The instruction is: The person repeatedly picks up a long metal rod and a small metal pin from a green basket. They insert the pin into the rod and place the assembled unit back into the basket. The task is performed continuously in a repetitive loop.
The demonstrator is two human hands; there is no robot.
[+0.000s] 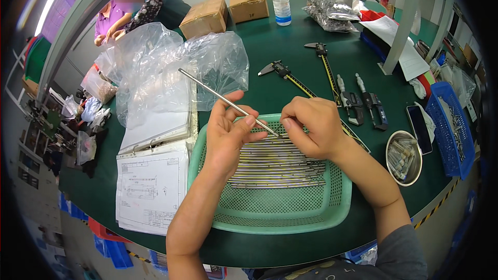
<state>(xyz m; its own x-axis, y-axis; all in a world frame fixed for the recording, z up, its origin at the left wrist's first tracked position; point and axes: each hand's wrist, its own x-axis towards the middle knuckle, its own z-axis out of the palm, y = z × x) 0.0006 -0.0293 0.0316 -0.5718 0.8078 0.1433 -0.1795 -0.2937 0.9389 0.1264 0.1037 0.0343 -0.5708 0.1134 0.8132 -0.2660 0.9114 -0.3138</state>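
Observation:
My left hand point(232, 129) grips a slim metal rod point(213, 92) between thumb and fingers. The rod slants from upper left down to the right. Close to its lower end, my right hand point(311, 126) is curled with the fingers bent in; whether it pinches anything is hidden. Both hands are above a green perforated plastic basket point(280, 224). Inside the basket, several similar metal rods point(277, 168) lie side by side, roughly crosswise.
Left of the basket lies an open ring binder with a drawing sheet point(150, 189), under clear plastic bags point(212, 59). Digital calipers point(326, 67) and micrometers point(353, 105) lie to the right, beside a phone point(419, 128), a round bowl point(404, 176) and a blue basket point(448, 161). Two people stand beyond.

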